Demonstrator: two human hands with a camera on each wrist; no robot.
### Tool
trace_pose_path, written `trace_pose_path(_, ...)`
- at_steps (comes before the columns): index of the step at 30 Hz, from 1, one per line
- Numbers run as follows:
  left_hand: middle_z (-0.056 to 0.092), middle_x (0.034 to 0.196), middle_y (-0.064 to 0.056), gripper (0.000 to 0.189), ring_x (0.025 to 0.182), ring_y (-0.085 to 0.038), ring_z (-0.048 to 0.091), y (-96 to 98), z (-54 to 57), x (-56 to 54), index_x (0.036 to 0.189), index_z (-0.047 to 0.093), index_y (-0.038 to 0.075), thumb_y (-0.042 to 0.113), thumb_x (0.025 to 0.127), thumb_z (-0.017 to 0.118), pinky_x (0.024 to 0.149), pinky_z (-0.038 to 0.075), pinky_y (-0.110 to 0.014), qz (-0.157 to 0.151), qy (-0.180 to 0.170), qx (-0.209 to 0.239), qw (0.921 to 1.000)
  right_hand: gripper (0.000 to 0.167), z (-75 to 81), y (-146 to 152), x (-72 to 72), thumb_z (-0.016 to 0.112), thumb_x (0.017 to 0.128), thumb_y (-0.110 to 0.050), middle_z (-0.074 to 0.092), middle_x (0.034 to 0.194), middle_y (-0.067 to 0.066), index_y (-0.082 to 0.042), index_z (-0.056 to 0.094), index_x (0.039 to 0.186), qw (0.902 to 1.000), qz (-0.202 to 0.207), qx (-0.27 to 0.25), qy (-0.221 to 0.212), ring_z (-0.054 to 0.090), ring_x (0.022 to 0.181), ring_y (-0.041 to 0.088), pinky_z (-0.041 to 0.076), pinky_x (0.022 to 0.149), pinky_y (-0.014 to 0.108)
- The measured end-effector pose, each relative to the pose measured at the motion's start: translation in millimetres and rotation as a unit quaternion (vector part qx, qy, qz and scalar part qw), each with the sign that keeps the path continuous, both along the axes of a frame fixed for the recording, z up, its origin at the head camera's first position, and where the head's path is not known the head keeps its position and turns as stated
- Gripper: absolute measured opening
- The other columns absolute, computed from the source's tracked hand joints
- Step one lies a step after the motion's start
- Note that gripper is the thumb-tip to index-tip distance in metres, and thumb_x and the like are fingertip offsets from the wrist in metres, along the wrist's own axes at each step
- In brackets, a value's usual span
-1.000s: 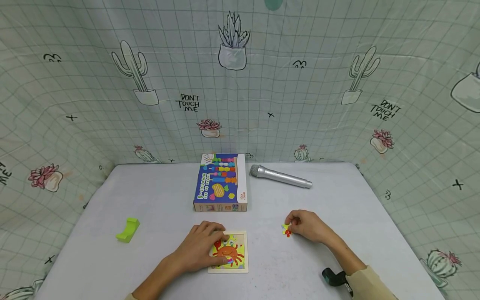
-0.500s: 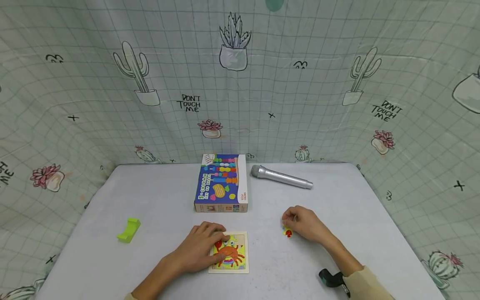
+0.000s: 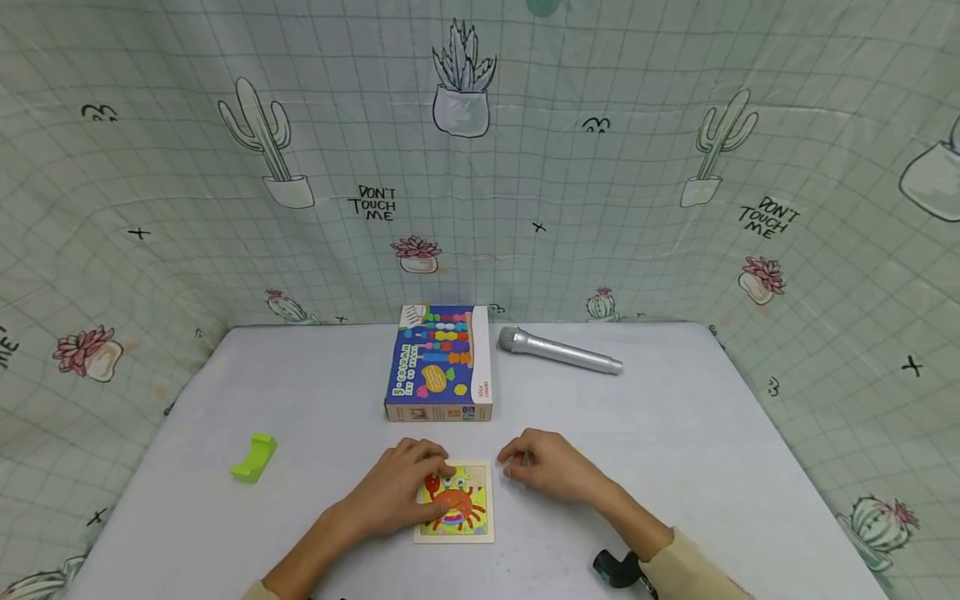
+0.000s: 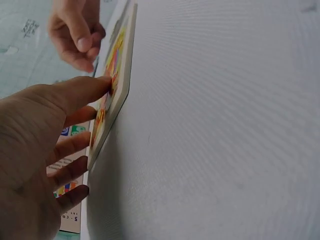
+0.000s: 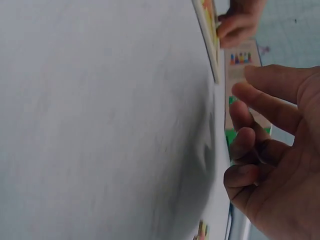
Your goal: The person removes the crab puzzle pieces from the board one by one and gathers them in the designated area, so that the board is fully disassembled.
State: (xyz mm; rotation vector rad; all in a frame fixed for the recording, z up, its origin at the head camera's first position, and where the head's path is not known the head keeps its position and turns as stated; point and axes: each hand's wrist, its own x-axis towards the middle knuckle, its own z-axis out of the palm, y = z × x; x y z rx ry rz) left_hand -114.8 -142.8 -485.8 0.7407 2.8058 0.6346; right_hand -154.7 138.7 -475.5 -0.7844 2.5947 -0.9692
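A square crab puzzle [image 3: 474, 532] in a pale wooden frame lies flat on the table in the head view. My left hand [image 3: 393, 490] rests over its left side. The left thumb [image 4: 95, 88] touches the picture, and the other fingers spread along the frame's edge. To the right of the frame, apart from it, is my right hand [image 3: 555, 467]. Its thumb and forefinger stand apart with nothing visible between them, and the other fingers curl loosely. A small coloured puzzle piece [image 5: 202, 231] lies on the table behind the right hand, mostly hidden in the head view.
A blue bead-toy box [image 3: 438, 367] lies behind the puzzle, with a silver microphone [image 3: 562, 350] beside it. A green curved block [image 3: 255, 457] is at the left. Near the right sleeve lies a black-headed object [image 3: 618, 569], partly covered. A patterned cloth hangs behind the table [image 3: 330, 375].
My right hand has let go of the small puzzle piece and moved left, close to the crab puzzle. The left hand has stayed on the puzzle. The black-headed object shifted left with the right sleeve.
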Motion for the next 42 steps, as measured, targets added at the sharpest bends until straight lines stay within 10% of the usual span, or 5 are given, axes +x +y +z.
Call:
trace_pose_path(13,0.06,0.131,0.001,0.055,0.124,-0.021,0.05,0.4,3.1,-1.5,0.124,0.069,0.016,0.049,0.081,0.08,0.105,0.047,-0.045,0.004,-0.012,0.001,0.9999,0.031,-1.2,-34.3,9.6,0.074,0.091,-0.023,0.057,0.078,-0.013,-0.009,0.075,0.118,0.9977,0.059,0.029,-0.019,0.049,0.069,0.002,0.041,0.062,0.021)
trace_pose_path(42,0.067,0.121,0.005,0.054,0.113,-0.02,0.056,-1.9,-0.8,-1.7,0.105,0.077,0.018,0.063,0.075,0.078,0.089,0.05,-0.046,0.019,0.056,-0.029,0.9979,0.011,-8.8,-44.6,5.8,0.072,0.092,-0.024,0.058,0.073,-0.011,-0.015,0.074,0.097,0.9988,0.024,-0.002,-0.043,0.05,0.065,0.002,0.041,0.059,0.02)
